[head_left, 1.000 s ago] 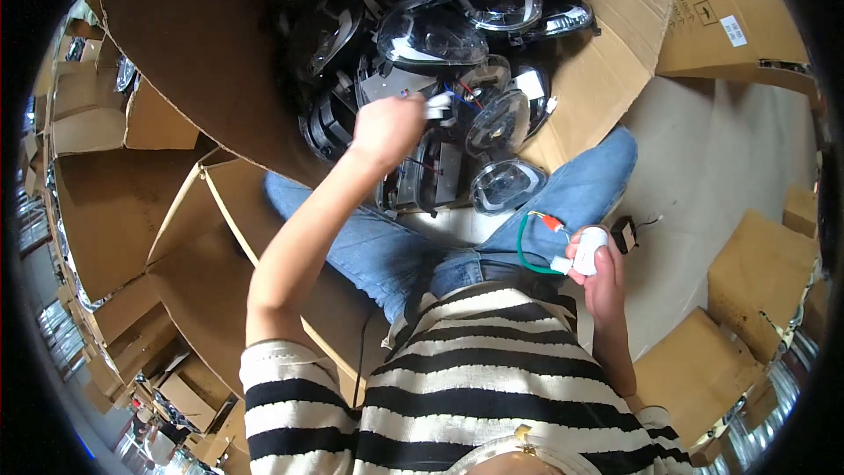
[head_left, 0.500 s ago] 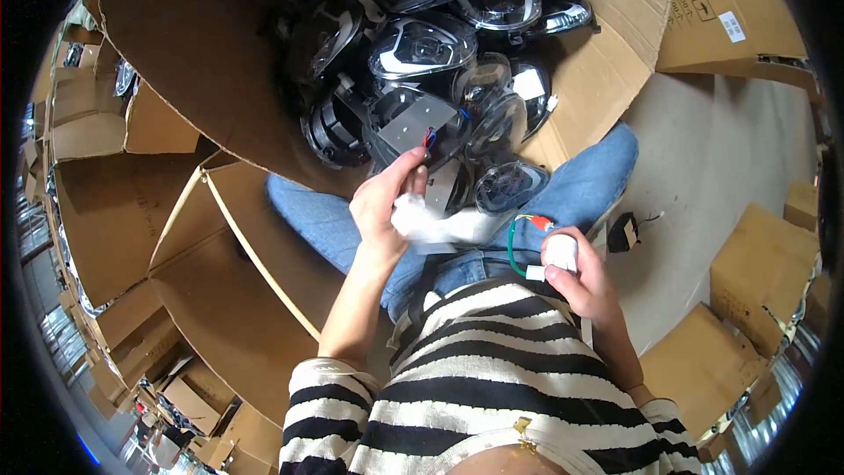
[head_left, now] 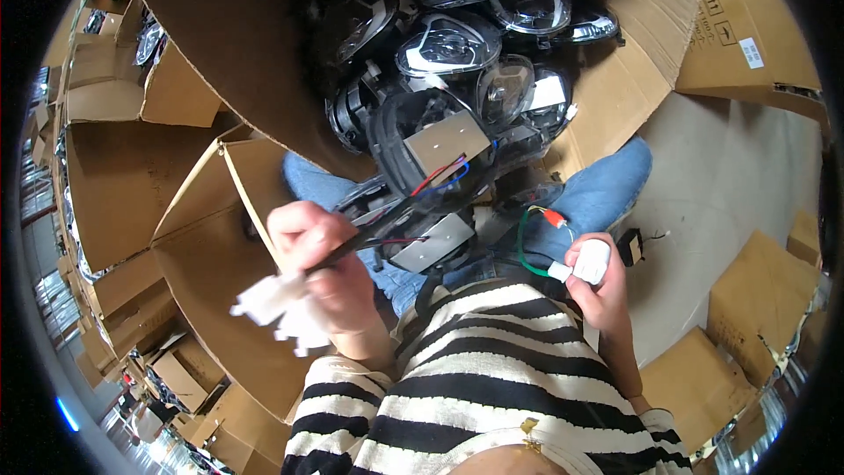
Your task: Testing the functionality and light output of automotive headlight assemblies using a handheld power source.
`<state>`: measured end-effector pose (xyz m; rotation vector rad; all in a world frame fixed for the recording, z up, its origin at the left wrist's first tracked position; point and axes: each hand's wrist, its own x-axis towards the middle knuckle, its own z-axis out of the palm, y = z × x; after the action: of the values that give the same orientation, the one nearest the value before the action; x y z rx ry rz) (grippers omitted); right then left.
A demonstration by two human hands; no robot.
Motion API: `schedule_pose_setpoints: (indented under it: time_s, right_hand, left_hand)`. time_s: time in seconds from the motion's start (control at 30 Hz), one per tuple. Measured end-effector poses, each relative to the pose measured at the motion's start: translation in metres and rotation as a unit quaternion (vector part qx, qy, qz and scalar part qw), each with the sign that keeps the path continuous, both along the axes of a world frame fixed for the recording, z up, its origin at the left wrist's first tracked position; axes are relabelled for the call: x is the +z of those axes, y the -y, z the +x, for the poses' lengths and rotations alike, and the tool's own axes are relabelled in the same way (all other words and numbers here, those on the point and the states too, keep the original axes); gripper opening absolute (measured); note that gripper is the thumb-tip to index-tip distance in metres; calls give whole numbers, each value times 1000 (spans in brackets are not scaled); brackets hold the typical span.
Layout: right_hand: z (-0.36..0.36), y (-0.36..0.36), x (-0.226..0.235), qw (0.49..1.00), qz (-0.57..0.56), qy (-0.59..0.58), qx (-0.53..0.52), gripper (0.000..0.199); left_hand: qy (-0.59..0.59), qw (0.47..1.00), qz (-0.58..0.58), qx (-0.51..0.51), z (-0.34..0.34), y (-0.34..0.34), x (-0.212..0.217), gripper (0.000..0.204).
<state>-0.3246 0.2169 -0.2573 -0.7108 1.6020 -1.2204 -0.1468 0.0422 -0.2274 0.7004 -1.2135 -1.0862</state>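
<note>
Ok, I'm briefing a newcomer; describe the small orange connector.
Find the blue-denim right leg, then the right hand below, holding a rounded white plastic device. Just above-left of that device, by a curved green cable, is the small orange connector. Its orange colour sets it apart from the white connector beside the device.

Grey floor, brown cardboard cartons at right, blue light streak lower left

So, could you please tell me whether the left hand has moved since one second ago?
Yes: against the large cardboard headlight box, the left hand has moved out of its opening, leftward and back toward the striped shirt.
</note>
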Motion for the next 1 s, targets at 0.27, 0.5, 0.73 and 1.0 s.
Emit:
schedule_pose_setpoints:
  time_s: [0.27, 0.5, 0.73, 1.0]
  right_hand:
    - [-1, -2, 9, 997, -25, 45, -53, 36]
    - [-29, -16, 29, 988, -107, 103, -46, 36]
    - [-36, -11, 43, 981, -85, 116, -130, 34]
    - [-35, -14, 35, 965, -36, 204, -164, 32]
  left_hand:
    - [37, 878, 177, -444, -30, -20, -3, 20]
    - [149, 766, -44, -624, -75, -20, -36, 24]
    - [312, 729, -154, -590, -97, -24, -23, 39]
    - [373, 786, -302, -389, -104, -38, -37, 45]
